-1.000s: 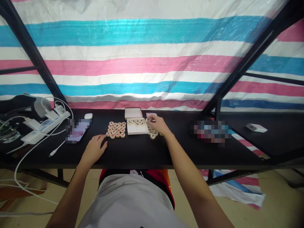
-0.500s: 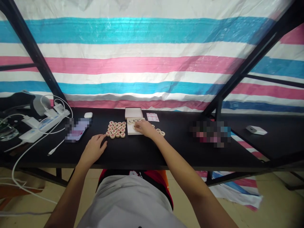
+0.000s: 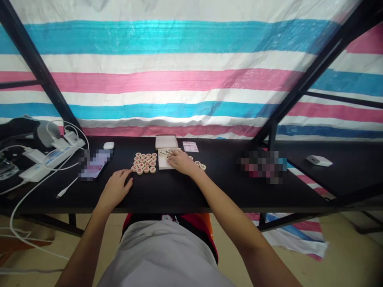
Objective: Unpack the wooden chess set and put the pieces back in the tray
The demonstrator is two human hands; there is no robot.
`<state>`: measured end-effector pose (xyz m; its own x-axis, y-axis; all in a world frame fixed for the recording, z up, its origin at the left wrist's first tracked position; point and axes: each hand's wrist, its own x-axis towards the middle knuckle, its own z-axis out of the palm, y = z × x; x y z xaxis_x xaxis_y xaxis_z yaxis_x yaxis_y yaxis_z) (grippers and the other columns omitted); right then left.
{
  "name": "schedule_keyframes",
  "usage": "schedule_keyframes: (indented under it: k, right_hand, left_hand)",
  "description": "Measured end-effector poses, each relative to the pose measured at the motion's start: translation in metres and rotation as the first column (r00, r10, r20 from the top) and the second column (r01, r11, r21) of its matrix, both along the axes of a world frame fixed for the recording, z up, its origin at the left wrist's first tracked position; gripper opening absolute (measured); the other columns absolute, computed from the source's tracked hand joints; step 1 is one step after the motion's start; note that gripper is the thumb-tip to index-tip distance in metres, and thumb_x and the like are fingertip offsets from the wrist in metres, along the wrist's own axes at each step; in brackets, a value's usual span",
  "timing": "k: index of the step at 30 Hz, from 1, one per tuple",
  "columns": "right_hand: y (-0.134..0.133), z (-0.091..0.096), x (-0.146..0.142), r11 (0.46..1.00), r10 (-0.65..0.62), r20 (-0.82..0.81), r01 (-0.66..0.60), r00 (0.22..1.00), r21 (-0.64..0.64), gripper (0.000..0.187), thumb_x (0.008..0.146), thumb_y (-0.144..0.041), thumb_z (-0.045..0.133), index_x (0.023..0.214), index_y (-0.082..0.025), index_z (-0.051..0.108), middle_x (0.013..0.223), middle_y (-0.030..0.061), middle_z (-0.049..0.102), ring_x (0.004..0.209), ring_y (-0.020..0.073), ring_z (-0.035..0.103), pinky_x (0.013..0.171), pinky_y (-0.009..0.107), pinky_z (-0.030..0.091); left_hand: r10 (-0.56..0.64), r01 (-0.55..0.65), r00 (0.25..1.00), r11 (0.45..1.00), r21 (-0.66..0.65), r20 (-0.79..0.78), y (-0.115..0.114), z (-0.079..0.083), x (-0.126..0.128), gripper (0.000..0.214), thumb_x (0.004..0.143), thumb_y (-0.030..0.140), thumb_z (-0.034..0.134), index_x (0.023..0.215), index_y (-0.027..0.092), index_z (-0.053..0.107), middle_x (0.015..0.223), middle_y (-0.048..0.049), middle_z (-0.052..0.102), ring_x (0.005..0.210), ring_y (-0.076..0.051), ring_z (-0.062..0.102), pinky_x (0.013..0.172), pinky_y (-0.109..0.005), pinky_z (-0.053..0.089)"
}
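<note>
My right hand (image 3: 181, 161) is over a shallow white box (image 3: 164, 164), its fingers bent together at a round Chinese chess piece (image 3: 168, 156). Part of that piece shows left of the fingertips. Along the box's far side lies a row of pieces with black characters (image 3: 162, 152), partly covered by the hand. My left hand (image 3: 116, 187) rests on the black table with its fingers stretched out. Its fingertips reach the near left corner of a block of red-lettered pieces (image 3: 145, 161), arranged in rows. A few more pieces (image 3: 200, 165) lie right of the box, some hidden behind my right hand.
Behind the box stands its lid (image 3: 166, 142), with a printed card (image 3: 190, 146) beside it. To the left are a phone (image 3: 96, 164), a white case (image 3: 108, 145), a cable and a power strip (image 3: 50, 159). Blurred items (image 3: 263, 166) and a white charger (image 3: 319, 160) are rightward.
My right fingers have shifted slightly within the box, and the piece at their tips shows more now. The left hand stays in place. The whole view has shifted a little.
</note>
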<state>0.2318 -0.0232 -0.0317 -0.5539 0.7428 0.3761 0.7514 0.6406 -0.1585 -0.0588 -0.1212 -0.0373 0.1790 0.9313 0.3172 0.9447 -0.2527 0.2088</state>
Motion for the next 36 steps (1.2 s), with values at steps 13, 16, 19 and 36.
schedule_keyframes:
  k: [13, 16, 19, 36]
  right_hand:
    - [0.019, 0.001, 0.045, 0.947, -0.312, -0.207, 0.286, 0.927, -0.146, 0.026, 0.088, -0.027, 0.049, 0.102, -0.016, 0.067, 0.103, 0.0102, 0.063, 0.1, 0.0206, 0.054, 0.09, 0.031, 0.039]
    - [0.023, -0.001, 0.064, 0.903, -0.409, -0.129, 0.38, 0.903, -0.202, 0.029, 0.086, -0.026, 0.05, 0.106, -0.014, 0.067, 0.106, 0.0124, 0.063, 0.099, 0.0212, 0.056, 0.09, 0.03, 0.039]
    - [0.024, -0.002, 0.07, 0.894, -0.404, -0.036, 0.385, 0.914, -0.229, 0.029, 0.087, -0.025, 0.046, 0.1, -0.016, 0.07, 0.101, 0.0114, 0.065, 0.094, 0.0205, 0.059, 0.086, 0.028, 0.04]
    - [0.02, 0.005, 0.066, 0.875, -0.447, -0.031, 0.429, 0.894, -0.223, 0.028, 0.087, -0.028, 0.047, 0.097, -0.017, 0.071, 0.1, 0.01, 0.066, 0.094, 0.0191, 0.06, 0.085, 0.027, 0.04]
  left_hand:
    - [0.001, -0.001, 1.0, 1.0, -0.019, -0.003, 0.0, 0.001, 0.0, 0.04, 0.088, 0.033, 0.039, 0.12, 0.015, 0.056, 0.119, -0.0122, 0.059, 0.112, -0.027, 0.051, 0.098, -0.041, 0.041]
    - [0.001, -0.002, 1.0, 1.0, -0.017, -0.009, 0.0, 0.001, 0.0, 0.04, 0.089, 0.034, 0.039, 0.12, 0.015, 0.056, 0.12, -0.0119, 0.058, 0.112, -0.027, 0.05, 0.098, -0.041, 0.041]
    - [0.005, -0.005, 1.0, 1.0, -0.007, -0.016, 0.0, 0.0, 0.0, 0.04, 0.089, 0.034, 0.039, 0.12, 0.016, 0.056, 0.12, -0.0113, 0.059, 0.112, -0.026, 0.05, 0.098, -0.041, 0.041]
    - [-0.008, 0.008, 1.0, 1.0, -0.008, -0.011, 0.0, 0.001, 0.0, 0.041, 0.089, 0.033, 0.039, 0.122, 0.014, 0.056, 0.119, -0.0119, 0.058, 0.111, -0.026, 0.051, 0.097, -0.041, 0.041]
